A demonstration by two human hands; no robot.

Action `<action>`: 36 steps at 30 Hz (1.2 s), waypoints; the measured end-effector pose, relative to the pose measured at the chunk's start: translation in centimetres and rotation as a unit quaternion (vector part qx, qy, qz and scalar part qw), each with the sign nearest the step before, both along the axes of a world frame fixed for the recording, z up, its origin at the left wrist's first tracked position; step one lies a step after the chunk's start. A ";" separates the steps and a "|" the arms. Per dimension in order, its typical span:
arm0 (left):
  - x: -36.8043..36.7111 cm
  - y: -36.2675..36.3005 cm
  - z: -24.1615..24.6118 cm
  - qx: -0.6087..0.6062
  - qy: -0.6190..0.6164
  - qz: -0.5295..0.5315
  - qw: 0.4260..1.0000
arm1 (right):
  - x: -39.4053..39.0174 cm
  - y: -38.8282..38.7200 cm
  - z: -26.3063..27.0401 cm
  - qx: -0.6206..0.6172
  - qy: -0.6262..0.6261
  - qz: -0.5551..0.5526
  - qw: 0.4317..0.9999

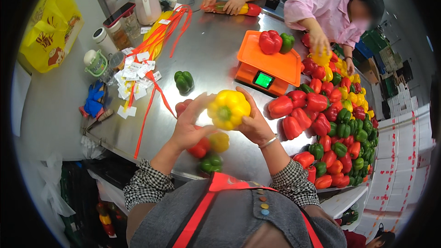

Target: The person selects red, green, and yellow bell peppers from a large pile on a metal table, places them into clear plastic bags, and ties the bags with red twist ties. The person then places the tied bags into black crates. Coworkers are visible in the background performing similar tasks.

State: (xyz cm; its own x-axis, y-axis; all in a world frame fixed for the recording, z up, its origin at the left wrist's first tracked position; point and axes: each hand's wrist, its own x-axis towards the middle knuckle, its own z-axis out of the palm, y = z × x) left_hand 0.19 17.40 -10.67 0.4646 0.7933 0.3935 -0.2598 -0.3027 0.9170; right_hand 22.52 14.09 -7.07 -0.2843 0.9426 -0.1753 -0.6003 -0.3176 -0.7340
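Observation:
A yellow bell pepper (228, 109) is held up over the steel table (165, 110), stem end facing me. My right hand (255, 120) grips its right side. My left hand (191, 120) is curved at its left with thumb and fingers apart; whether it touches the pepper is unclear. Beneath my hands lie a red pepper (200, 147), a yellow one (219, 141) and a green one (211, 163). Another red pepper (182, 106) is partly hidden behind my left hand. Farther off lies a green pepper (184, 81).
An orange digital scale (268, 63) carries a red and a green pepper. Many mixed peppers (330, 124) are heaped at the right. Labels (132, 72), red and yellow strips, bottles and a white kettle (148, 5) line the left. One person handles bagged peppers; another in pink grasps a yellow pepper.

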 end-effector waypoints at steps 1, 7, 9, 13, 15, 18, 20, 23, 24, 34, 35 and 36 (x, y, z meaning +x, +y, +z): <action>-0.8 0.3 -0.8 -0.051 0.019 0.059 0.997 | -0.3 0.7 -0.9 -0.018 -0.050 -0.017 0.998; -8.6 3.6 -5.9 -0.097 0.172 0.341 0.919 | -1.7 6.1 -7.8 0.247 -0.631 -0.090 0.730; -10.1 3.1 -7.4 -0.135 0.232 0.316 0.910 | -2.5 7.6 -9.9 0.295 -0.706 -0.108 0.634; -10.4 3.1 -10.1 0.162 0.458 0.292 0.824 | -4.6 10.4 -12.3 0.402 -0.757 -0.026 0.515; -9.9 4.3 -11.2 0.212 0.474 0.283 0.806 | -5.2 10.8 -12.4 0.419 -0.732 0.003 0.537; -10.5 5.9 -11.4 0.229 0.488 0.246 0.806 | -4.2 9.4 -11.7 0.395 -0.678 -0.040 0.619; -12.4 6.2 -10.1 0.255 0.495 0.237 0.796 | -2.5 7.4 -10.9 0.360 -0.655 -0.061 0.661; -14.8 4.6 -5.9 0.144 0.378 0.313 0.859 | -0.4 3.1 -9.5 0.248 -0.661 -0.097 0.702; -15.2 3.9 -4.1 0.069 0.316 0.338 0.884 | -0.3 1.7 -8.9 0.247 -0.649 -0.107 0.712; -4.8 -7.7 6.1 0.198 0.279 0.016 0.939 | -6.7 -7.3 1.4 0.385 -0.405 0.071 0.826; -4.7 -8.1 5.7 0.129 0.277 -0.011 0.952 | -6.2 -7.2 2.0 0.390 -0.436 0.077 0.807; -4.8 -8.1 5.0 0.057 0.273 -0.038 0.959 | -5.1 -7.0 2.5 0.388 -0.469 0.085 0.788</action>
State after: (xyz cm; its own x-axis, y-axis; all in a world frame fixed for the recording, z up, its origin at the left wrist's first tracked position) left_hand -4.61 9.30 -5.65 0.6810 0.7153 0.1569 0.2254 -0.4086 0.8845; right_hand 17.40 7.07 -4.56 -0.5071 0.8315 0.2269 0.3264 0.4289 -0.8423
